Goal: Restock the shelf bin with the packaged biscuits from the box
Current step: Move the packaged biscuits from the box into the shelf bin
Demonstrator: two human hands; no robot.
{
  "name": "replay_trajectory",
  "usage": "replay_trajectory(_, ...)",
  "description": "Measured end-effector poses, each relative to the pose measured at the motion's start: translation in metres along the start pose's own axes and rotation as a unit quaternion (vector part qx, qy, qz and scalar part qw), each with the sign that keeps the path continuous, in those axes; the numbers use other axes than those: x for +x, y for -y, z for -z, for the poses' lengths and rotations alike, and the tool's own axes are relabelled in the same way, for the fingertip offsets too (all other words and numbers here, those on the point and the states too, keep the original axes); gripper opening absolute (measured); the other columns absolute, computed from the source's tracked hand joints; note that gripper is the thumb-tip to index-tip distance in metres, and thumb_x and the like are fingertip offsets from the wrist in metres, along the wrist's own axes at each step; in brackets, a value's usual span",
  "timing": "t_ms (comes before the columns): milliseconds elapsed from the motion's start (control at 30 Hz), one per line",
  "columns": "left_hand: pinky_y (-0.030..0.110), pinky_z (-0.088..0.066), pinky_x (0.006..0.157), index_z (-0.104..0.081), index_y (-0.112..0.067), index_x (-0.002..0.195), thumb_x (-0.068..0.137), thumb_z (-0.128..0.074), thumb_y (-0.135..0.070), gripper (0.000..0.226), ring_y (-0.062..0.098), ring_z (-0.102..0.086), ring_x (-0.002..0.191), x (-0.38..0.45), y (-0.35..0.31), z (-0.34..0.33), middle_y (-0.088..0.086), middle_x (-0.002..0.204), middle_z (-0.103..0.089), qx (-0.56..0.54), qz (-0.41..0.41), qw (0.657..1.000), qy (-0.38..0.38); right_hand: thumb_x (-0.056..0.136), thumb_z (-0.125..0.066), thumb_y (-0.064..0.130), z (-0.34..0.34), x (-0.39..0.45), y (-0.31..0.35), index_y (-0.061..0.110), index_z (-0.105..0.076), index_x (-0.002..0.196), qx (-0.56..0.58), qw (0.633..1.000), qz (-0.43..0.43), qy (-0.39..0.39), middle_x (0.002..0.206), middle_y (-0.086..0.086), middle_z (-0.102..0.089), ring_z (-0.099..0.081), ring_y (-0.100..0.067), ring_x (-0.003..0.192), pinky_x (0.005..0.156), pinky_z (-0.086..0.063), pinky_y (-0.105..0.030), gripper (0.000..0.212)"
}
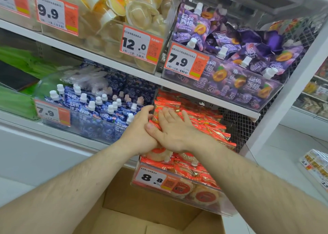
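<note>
Shelf bin (179,192): clear plastic, at the right end of the lower shelf, price tag "8.8" (152,178) on its front wall. Contents: packaged biscuits (204,125) in red-orange wrappers, heaped from the front wall to the back and rising above the rim.

Left hand (140,136): at the bin's left side, fingers curled round a few packets near the front left corner.

Right hand (175,129): fingers straight and spread, palm down, pressing on top of the heap; its thumb lies against the left hand.

Box (142,214): brown cardboard, flaps open, below the bin's front edge; its inside is mostly out of view.

Adjacent stock: blue spouted pouches (99,109) in the bin to the left; purple spouted pouches (245,63) and clear jelly cups (134,11) on the shelf above.
</note>
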State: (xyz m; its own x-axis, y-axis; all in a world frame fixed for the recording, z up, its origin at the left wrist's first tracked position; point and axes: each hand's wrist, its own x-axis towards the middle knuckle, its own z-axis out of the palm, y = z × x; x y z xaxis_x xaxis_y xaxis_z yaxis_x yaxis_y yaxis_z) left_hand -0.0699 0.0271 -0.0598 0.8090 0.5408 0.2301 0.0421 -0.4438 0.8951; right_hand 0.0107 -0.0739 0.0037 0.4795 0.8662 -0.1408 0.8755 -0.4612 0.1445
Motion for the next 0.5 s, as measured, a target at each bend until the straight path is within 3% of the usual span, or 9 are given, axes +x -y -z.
replay_trajectory(133,0.037,-0.053,0.092,-0.017,-0.034,0.148,0.047,-0.084,-0.03,0.121,0.018,-0.054,0.117,0.002,-0.002,0.0,-0.002,0.142,-0.039,0.017,-0.001,1.0,-0.002,0.085,0.0,0.074,0.01,0.012,-0.008,0.014,-0.001,0.156,0.029,0.999,-0.029,-0.034,0.163,-0.009,0.005,0.006,-0.021,0.15,0.119,0.011,-0.049,0.092)
replay_trajectory(233,0.043,-0.054,0.092,-0.016,-0.042,0.145,0.033,-0.08,-0.039,0.129,0.023,-0.057,0.115,0.004,-0.005,0.001,0.002,0.141,-0.042,0.004,0.007,1.0,0.012,0.082,0.003,0.077,0.004,0.019,-0.006,0.01,-0.008,0.155,0.019,1.0,-0.015,0.003,0.163,-0.009,-0.003,0.0,-0.019,0.15,0.119,0.007,-0.049,0.1)
replay_trajectory(333,0.038,-0.055,0.082,-0.022,-0.039,0.139,0.043,-0.085,-0.031,0.115,0.022,-0.057,0.108,0.005,-0.007,0.003,-0.001,0.131,-0.044,0.019,0.017,1.0,0.016,0.072,0.011,0.08,0.017,0.028,-0.012,0.01,-0.034,0.148,0.031,0.999,-0.019,-0.027,0.156,-0.011,-0.031,-0.024,-0.021,0.146,0.119,0.001,-0.051,0.112)
replay_trajectory(367,0.037,-0.055,0.078,-0.026,-0.037,0.136,0.047,-0.086,-0.03,0.108,0.022,-0.057,0.105,0.005,-0.007,0.003,-0.003,0.128,-0.043,0.03,0.019,0.999,0.015,0.074,0.01,0.08,0.021,0.033,-0.016,0.011,-0.035,0.147,0.032,0.997,-0.036,-0.058,0.154,-0.011,-0.035,-0.028,-0.023,0.144,0.119,-0.002,-0.051,0.11)
replay_trajectory(433,0.039,-0.054,0.083,-0.03,-0.03,0.136,0.053,-0.088,-0.029,0.101,0.02,-0.053,0.107,0.005,-0.01,0.004,-0.004,0.123,-0.04,0.058,0.02,0.998,0.012,0.082,0.004,0.076,0.023,0.044,-0.019,0.01,-0.022,0.153,0.017,0.994,-0.064,-0.081,0.158,-0.012,-0.024,-0.022,-0.026,0.146,0.119,-0.006,-0.049,0.1)
replay_trajectory(500,0.037,-0.051,0.089,-0.035,-0.026,0.135,0.056,-0.088,-0.029,0.095,0.018,-0.049,0.11,0.004,-0.013,0.005,-0.005,0.116,-0.037,0.081,0.018,0.997,0.011,0.086,0.001,0.074,0.015,0.051,-0.018,0.009,-0.012,0.155,0.019,0.998,-0.064,-0.014,0.162,-0.013,-0.01,-0.009,-0.026,0.149,0.12,-0.003,-0.047,0.095)
